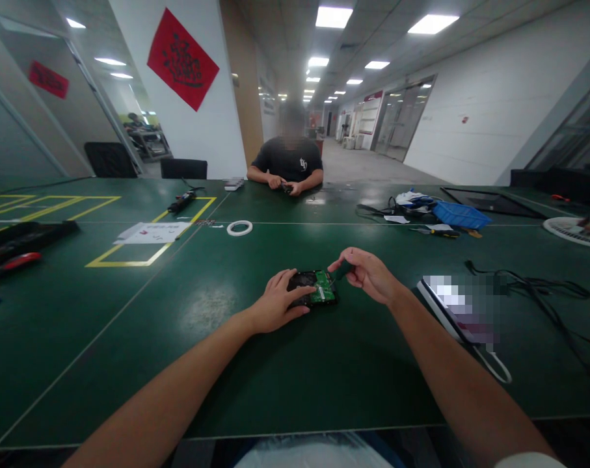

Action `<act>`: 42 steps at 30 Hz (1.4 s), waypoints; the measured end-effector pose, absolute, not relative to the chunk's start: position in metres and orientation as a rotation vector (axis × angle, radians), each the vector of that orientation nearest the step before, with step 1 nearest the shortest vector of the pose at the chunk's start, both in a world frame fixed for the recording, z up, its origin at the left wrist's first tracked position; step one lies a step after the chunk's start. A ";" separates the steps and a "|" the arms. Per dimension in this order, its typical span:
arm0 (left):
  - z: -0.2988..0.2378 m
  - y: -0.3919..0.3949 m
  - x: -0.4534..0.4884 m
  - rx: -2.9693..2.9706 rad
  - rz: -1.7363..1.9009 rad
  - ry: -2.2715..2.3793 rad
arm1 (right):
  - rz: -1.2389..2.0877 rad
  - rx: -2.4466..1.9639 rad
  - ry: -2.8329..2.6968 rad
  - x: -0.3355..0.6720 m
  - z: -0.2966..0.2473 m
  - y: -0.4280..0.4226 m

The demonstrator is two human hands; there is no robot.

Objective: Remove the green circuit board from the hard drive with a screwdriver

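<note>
A hard drive (319, 289) with its green circuit board facing up lies on the green table (226, 364) in front of me. My left hand (278, 302) rests on its left side, fingers wrapped over the edge, holding it down. My right hand (365, 273) hovers at the drive's upper right corner, fingers pinched around a small dark tool (342, 268) whose tip I cannot make out.
A device with a white cable (463, 312) lies right of my hands, black cords (543, 289) beyond it. A tape roll (239, 227), papers (151, 233), a blue tray (460, 214) and tools sit farther back. Another person (287, 166) works across the table.
</note>
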State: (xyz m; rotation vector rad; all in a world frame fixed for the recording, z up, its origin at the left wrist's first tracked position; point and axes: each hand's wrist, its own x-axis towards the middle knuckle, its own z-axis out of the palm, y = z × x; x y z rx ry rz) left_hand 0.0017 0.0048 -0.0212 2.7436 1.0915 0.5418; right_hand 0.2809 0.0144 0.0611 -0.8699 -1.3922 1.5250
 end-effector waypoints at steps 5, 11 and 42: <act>-0.022 0.005 0.001 2.748 0.555 1.092 | 1.598 -0.873 -1.373 0.282 0.061 0.013; -0.022 0.005 0.001 2.749 0.553 1.094 | 1.734 -0.787 -1.293 0.278 0.061 0.012; -0.020 0.004 0.000 2.745 0.533 1.100 | 1.674 -0.827 -1.230 0.277 0.060 0.014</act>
